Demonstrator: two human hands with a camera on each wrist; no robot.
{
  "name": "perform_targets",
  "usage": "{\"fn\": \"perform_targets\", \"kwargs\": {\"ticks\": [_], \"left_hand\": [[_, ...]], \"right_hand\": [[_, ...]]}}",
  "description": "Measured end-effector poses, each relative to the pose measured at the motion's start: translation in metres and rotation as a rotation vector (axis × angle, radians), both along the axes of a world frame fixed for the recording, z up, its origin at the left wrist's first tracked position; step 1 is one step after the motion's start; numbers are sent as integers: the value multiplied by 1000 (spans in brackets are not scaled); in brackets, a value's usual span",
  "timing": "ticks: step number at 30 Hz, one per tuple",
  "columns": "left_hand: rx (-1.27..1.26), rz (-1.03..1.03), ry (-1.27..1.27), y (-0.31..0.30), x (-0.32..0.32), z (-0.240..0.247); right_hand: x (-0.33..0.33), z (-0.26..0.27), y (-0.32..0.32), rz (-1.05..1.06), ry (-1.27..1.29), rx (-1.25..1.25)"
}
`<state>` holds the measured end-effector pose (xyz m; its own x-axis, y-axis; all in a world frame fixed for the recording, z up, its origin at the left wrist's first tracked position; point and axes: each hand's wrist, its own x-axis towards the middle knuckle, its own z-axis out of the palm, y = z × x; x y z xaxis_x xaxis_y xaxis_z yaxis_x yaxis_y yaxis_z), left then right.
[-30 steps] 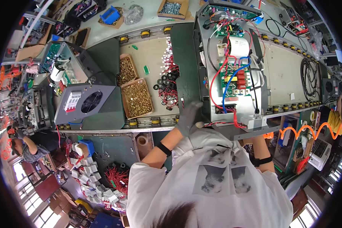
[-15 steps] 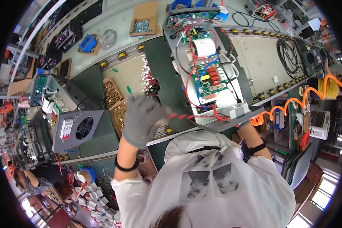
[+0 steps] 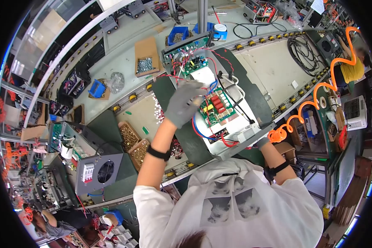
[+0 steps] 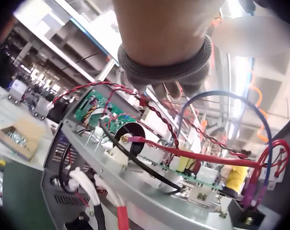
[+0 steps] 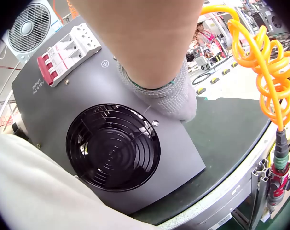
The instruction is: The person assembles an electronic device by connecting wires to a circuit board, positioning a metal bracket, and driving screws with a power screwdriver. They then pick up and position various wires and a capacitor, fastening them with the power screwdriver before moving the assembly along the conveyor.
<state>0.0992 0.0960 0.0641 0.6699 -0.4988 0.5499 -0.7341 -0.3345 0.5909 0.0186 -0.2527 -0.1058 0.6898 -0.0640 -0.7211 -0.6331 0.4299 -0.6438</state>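
Observation:
In the head view, my gloved left hand is over the left side of an open metal chassis, near its white cylinder and green circuit board. Its curled fingers hold a twisted red-and-black wire, which trails on both sides of the hand in the left wrist view. A blue wire arches beside it. My gloved right hand is at the edge of the grey front panel, beside a black fan grille and a breaker. The panel hides its fingers.
Boxes of brass fasteners lie left of the chassis on the roller line. A second chassis with a fan panel stands farther left. An orange coiled air hose hangs at right. A person in yellow is at the far right.
My left hand has swung left with the twisted wire, then up and forward over the chassis. The right hand stays at the front panel. The head view has turned and shifted.

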Motion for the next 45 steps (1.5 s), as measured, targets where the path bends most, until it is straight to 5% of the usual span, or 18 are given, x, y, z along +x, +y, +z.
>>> {"fn": "perform_targets", "kwargs": {"ticks": [4,7,9,14,17,18,19,21,24,27,30,31,32,33,34,37,39,45], "left_hand": [[-256,431,148,26,-35,-33],[-659,706,679,17,-31,-89],[-1392,554,1436,5,-27,-84],[-915,617,1324,4,-9,-132],[-1342,577,1429,13,0,-159],[-1327,576,1430,17,4,-169],[-1381,664,1330,20,10,-183],[-1319,593,1173,39,19,-190],[-1687,638,1257,36,28,-110],[-1112,775,1439,27,51,-109],[-1157,346,1522,43,67,-168],[-1233,639,1553,34,63,-138],[-1029,701,1446,63,81,-173],[-897,859,1314,47,64,-110],[-1024,1059,804,66,76,-159],[-853,747,117,-4,37,7],[-713,683,63,-34,22,49],[321,598,74,-59,23,17]], "right_hand": [[2,-19,-6,-27,-32,93],[35,-17,26,-34,-58,144],[46,-19,29,-40,-78,170],[-12,-40,-23,-58,-114,229],[-18,-53,-30,-93,-128,294],[-22,-60,-30,-107,-133,315],[-27,-26,-8,-75,-228,-81],[-23,-15,-6,-99,-212,-22],[-27,-36,-14,-58,-253,70],[-31,-44,-11,-270,-162,280],[-13,-75,-9,-312,-203,179],[-16,-32,3,-326,-222,83],[-26,16,15,-336,-230,-9],[-25,-28,3,-130,-385,-354],[-22,-75,-6,91,-515,-696],[-22,-73,-5,119,-578,-760],[-27,-48,-2,189,-750,-1087],[-24,24,6,157,-324,-562]]}}
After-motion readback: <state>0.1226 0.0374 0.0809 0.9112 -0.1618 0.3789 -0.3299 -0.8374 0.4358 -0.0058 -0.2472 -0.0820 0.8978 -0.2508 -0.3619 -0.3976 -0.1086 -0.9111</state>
